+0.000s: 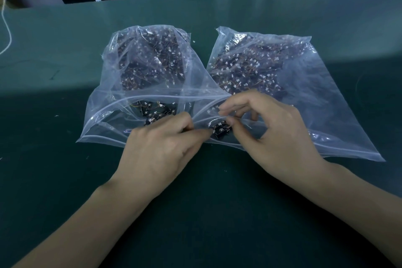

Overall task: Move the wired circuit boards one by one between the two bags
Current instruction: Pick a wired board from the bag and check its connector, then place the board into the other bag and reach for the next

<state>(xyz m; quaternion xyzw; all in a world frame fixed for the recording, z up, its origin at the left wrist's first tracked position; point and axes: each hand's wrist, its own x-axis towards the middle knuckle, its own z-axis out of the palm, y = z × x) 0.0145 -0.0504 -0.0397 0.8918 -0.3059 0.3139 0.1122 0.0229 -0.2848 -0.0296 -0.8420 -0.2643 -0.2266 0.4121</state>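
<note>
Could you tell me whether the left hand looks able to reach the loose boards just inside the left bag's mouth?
Probably yes. The left hand rests at the left bag's open mouth, and the loose boards lie just beyond its fingers with nothing visible between them.

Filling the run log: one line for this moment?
left hand: grips left bag mouth | right hand: pinches circuit board at right bag mouth
</note>
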